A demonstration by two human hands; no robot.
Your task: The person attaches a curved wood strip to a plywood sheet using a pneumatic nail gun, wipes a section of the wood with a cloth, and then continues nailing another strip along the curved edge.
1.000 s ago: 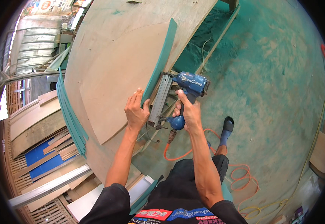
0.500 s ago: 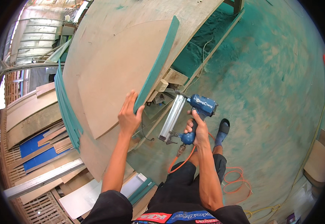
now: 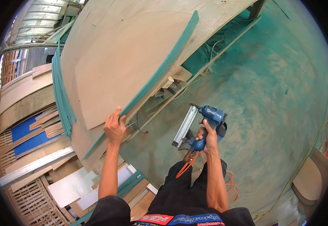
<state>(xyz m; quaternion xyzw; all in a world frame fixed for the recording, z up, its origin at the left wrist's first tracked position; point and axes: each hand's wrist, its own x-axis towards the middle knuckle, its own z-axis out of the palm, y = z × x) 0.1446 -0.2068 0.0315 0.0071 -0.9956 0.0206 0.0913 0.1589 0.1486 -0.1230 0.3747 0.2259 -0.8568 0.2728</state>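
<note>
A long, thin green strip (image 3: 164, 69) runs along the near edge of a pale plywood panel (image 3: 122, 56) on the workbench. My left hand (image 3: 115, 126) is closed over this strip near the panel's lower corner, fingers on the panel side and thumb by the outer edge. The strip carries on past that hand toward the lower left. In my right hand (image 3: 208, 137) is a blue nail gun (image 3: 213, 115), gripped by its handle, its silver magazine slanting down to the left. The gun hangs over the floor, apart from the panel. An orange air hose (image 3: 184, 169) trails from its base.
A stack of green strips (image 3: 62, 94) leans at the bench's left side. Boards and offcuts (image 3: 28, 90) lie on slatted racks farther left. A small wooden block (image 3: 167, 82) sits under the bench edge. Curved boards (image 3: 309, 177) stand at the right.
My left hand has shifted left and down, and the green strip now shows continuing beyond it. The nail gun has moved right and slightly down, farther from the bench edge.
</note>
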